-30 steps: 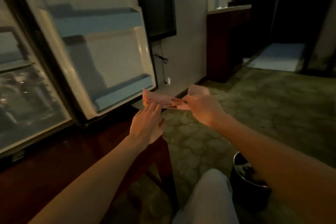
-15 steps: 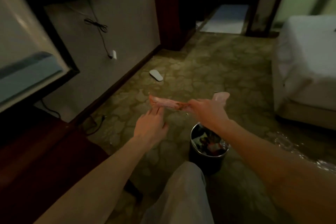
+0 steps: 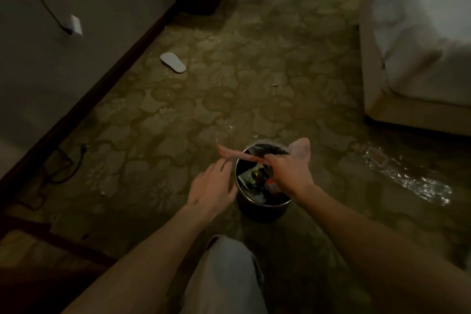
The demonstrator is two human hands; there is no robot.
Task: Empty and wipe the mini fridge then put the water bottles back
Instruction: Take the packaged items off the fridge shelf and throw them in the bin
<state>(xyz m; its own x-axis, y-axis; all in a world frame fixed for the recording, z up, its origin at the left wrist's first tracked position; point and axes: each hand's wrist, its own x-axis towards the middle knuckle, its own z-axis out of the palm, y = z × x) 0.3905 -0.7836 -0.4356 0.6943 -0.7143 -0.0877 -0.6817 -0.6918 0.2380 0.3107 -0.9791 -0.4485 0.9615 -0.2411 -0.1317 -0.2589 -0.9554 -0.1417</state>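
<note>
Nearest you, at six o'clock, your bent knee (image 3: 224, 273) points toward the bin, with both forearms reaching forward either side of it.

Your left hand (image 3: 211, 186) hangs loose just left of the bin's rim, fingers relaxed and holding nothing, its fingertips close under the free end of the wrapper; whether they touch it I cannot tell. Your right hand (image 3: 288, 173) pinches the pink wrapper (image 3: 239, 155) over the bin, with a pink cloth (image 3: 300, 150) bunched behind its knuckles.

The small round bin (image 3: 262, 201) sits just beyond your knee, already holding rubbish. The wrapper lies across its eleven o'clock rim, half over the carpet.

To drop it cleanly, bring your right hand toward the bin's centre and tip the long end down before you let go, or it will likely catch the rim and slide out. Release only the wrapper; keep the cloth for wiping.

Farther out, a white slipper (image 3: 173, 62) lies at ten o'clock, a bed (image 3: 418, 58) at two. The fridge and water bottles are out of view.
</note>
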